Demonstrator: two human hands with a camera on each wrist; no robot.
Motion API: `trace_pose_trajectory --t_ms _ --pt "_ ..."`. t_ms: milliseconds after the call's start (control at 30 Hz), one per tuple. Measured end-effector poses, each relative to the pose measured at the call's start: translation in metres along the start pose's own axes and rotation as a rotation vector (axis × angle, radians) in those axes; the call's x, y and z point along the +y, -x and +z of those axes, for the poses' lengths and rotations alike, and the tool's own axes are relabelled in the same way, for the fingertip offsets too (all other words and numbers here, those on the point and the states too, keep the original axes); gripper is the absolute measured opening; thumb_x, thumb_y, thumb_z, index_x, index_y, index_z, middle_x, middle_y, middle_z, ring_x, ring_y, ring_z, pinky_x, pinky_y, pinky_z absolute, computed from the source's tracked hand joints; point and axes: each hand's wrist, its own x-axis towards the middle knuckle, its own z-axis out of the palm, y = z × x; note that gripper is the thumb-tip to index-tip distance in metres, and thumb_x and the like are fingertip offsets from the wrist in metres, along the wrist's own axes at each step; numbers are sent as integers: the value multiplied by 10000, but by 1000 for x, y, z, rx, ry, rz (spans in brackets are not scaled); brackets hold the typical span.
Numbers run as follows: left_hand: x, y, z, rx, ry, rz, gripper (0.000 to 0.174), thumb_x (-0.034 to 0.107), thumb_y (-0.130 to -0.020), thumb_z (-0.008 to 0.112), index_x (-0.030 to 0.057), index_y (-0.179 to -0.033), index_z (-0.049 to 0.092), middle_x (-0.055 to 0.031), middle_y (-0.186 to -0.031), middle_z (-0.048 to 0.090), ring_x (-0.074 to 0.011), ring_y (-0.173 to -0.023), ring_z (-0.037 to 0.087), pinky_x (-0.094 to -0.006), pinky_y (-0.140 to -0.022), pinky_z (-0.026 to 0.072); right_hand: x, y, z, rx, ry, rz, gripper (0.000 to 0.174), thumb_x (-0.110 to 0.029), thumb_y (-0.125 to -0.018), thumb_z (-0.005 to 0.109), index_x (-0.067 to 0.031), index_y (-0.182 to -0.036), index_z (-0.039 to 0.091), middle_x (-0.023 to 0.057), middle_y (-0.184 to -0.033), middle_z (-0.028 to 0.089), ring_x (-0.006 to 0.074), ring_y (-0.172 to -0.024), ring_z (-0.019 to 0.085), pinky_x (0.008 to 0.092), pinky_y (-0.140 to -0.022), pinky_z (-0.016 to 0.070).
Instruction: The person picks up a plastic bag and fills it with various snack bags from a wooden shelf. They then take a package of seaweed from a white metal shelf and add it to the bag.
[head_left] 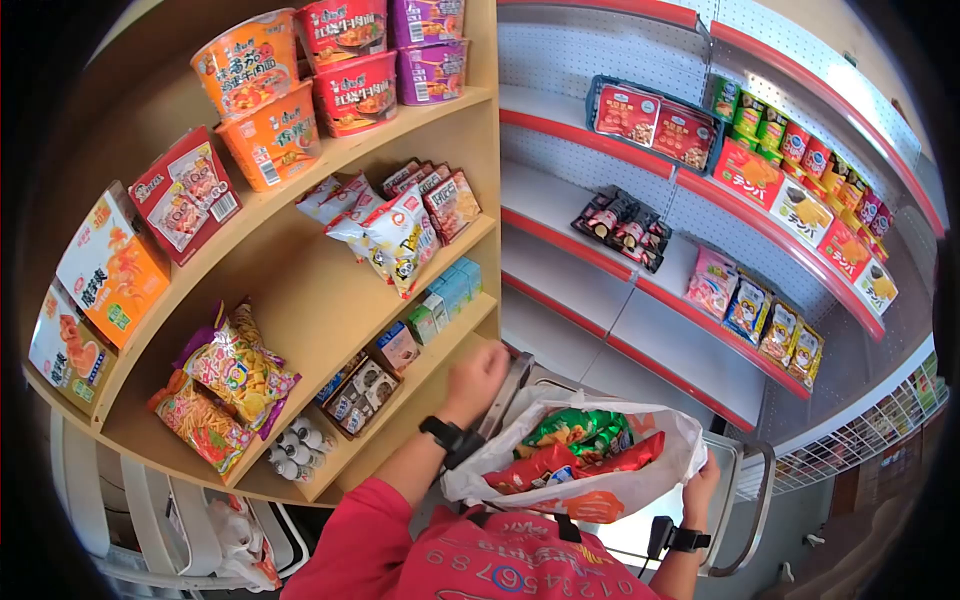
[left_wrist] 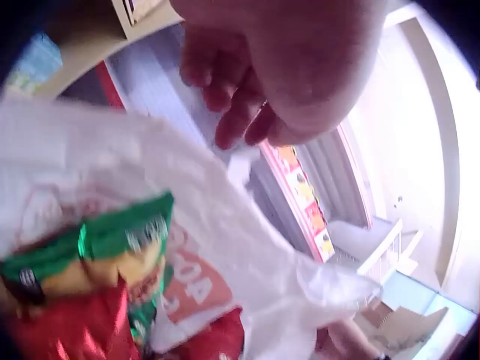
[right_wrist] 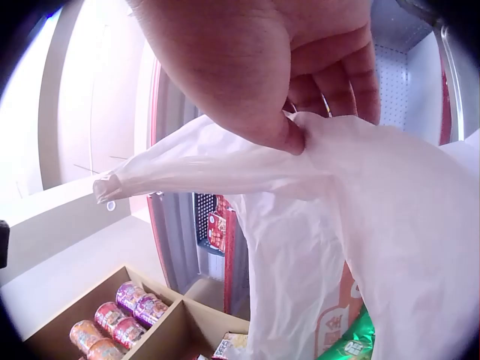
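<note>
A white plastic bag hangs open in front of me, with a green snack packet and a red packet inside. My right hand holds the bag's right edge; in the right wrist view the thumb and fingers of that hand pinch a fold of the bag. My left hand is raised beyond the bag's left side, near the lowest wooden shelf. In the left wrist view it hovers over the bag and the green packet, fingers loosely curled, nothing in them.
A curved wooden shelf unit at the left carries noodle cups, snack bags and small boxes. White shelves with red edges run along the right with more packets. A metal cart frame stands under the bag.
</note>
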Motion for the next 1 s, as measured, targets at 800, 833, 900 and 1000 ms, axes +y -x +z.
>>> trace_pose_trajectory --t_ms 800,833,900,1000 --pt "-115 -143 -75 323 -402 -485 543 367 -668 720 3 -1004 497 -208 -981 581 -329 -916 571 -420 -764 455 -20 12 18 6 72 14 209 -17 -769 514 4 -970 565 11 -765 570 83 -670 499 220 -603 396" --pt "-108 -137 -78 332 -321 -473 519 350 -687 710 -4 -999 496 -212 -939 590 -327 -886 583 -412 -748 457 -30 14 24 52 39 26 269 -13 -762 522 -10 -1030 546 22 -773 577 93 -684 514 226 -614 405" --pt "-104 -127 -79 326 -239 -461 495 333 -705 701 -12 -995 495 -215 -898 598 -326 -855 594 -403 -731 458 -40 11 28 108 12 47 335 -9 -756 530 -23 -1090 526 34 -782 584 102 -699 529 232 -625 415" --pt "-110 -97 -87 371 -99 -222 408 262 -769 665 -23 -1016 509 -182 -918 597 -267 -861 582 -356 -750 447 -34 6 25 82 134 -95 445 28 -733 548 -59 -1167 494 96 -941 567 175 -864 547 278 -748 441"
